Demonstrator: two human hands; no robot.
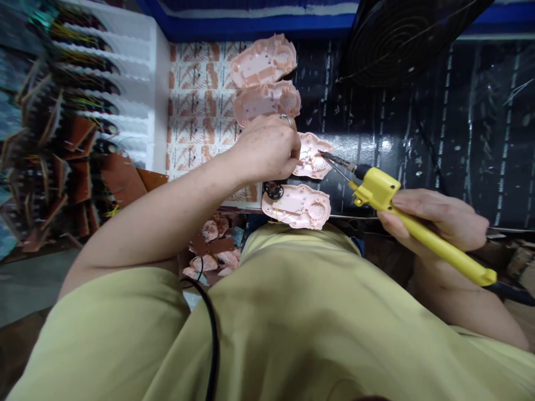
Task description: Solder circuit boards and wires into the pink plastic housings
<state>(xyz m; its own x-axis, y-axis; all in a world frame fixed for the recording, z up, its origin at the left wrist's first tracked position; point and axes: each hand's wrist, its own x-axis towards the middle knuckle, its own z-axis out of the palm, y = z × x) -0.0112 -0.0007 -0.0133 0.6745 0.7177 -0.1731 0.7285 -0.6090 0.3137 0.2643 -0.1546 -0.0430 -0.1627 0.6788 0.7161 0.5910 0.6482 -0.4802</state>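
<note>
My right hand [443,217] is wrapped around the yellow handle of a soldering iron [378,186] with a thin feed tube beside its tip. The iron's dark tip reaches the inside of a pink plastic shell half [313,159]. Over the left side of that shell, my left hand [273,145] is closed, its fingers curled down; what they pinch is hidden. Closer to my body lies another pink shell half [298,206], with a small round dark part [273,190] and a yellow wire at its left end.
Two more pink shell halves [264,61] [267,100] lie beyond my left hand on a printed sheet [192,106]. At left stands a white foam tray [156,83] beside wired brown boards [81,133]. A black fan-like object [388,44] is at the back right.
</note>
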